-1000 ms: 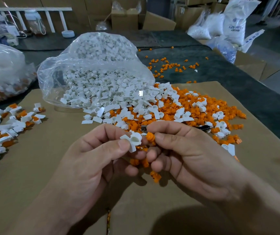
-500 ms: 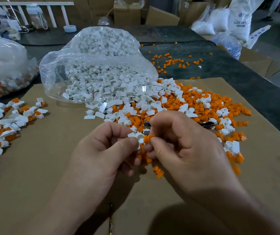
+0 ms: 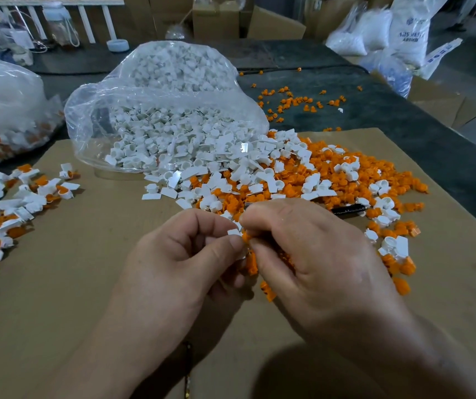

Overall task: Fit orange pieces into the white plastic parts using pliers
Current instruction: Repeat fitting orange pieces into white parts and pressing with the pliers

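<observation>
L hand (image 3: 179,263) pinches a white part (image 3: 234,232) betw. thumb & forefinger; R hand (image 3: 311,254) pinches an orange piece (image 3: 245,237) touching it, over cardboard (image 3: 58,283) centre.

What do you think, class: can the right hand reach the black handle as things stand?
Probably yes: the black handle lies exposed close beside the right hand, though that hand pinches an orange piece.

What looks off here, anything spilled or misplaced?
Loose orange pieces lie scattered on the dark table, off the cardboard sheet. White parts spill from the open bag into the orange pile. A dark tool handle, probably the pliers, lies half buried there while the left hand and right hand work bare.
</observation>
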Tool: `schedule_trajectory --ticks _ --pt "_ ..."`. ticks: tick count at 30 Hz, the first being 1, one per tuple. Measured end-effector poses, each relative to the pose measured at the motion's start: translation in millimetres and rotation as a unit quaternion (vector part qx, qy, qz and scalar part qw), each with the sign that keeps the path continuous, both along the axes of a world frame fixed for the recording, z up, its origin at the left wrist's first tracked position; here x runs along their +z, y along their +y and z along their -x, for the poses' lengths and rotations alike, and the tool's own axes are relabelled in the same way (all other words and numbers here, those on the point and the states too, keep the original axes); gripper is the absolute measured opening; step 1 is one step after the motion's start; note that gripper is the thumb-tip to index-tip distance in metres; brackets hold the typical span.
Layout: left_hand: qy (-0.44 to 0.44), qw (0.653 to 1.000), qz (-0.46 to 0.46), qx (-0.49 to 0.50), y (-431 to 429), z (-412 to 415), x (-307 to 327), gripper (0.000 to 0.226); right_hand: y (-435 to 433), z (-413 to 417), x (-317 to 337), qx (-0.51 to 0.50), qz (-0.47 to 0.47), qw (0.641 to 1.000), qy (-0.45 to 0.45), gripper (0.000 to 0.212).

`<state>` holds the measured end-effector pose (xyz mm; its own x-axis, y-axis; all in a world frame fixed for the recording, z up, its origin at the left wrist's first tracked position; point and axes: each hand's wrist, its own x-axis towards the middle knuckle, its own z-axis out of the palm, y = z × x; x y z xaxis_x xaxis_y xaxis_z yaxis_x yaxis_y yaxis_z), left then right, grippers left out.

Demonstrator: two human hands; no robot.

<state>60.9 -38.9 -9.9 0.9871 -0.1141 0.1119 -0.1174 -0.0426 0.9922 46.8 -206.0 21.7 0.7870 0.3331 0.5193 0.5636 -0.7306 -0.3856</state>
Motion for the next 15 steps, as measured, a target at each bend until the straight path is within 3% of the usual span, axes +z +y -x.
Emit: schedule_trajectory --ticks 15 --pt "-0.021 1.000 0.007 -0.021 0.1 0.7 0.9 0.013 -0.6 0.9 2.3 0.037 0.051 0.998 -0.007 0.033"
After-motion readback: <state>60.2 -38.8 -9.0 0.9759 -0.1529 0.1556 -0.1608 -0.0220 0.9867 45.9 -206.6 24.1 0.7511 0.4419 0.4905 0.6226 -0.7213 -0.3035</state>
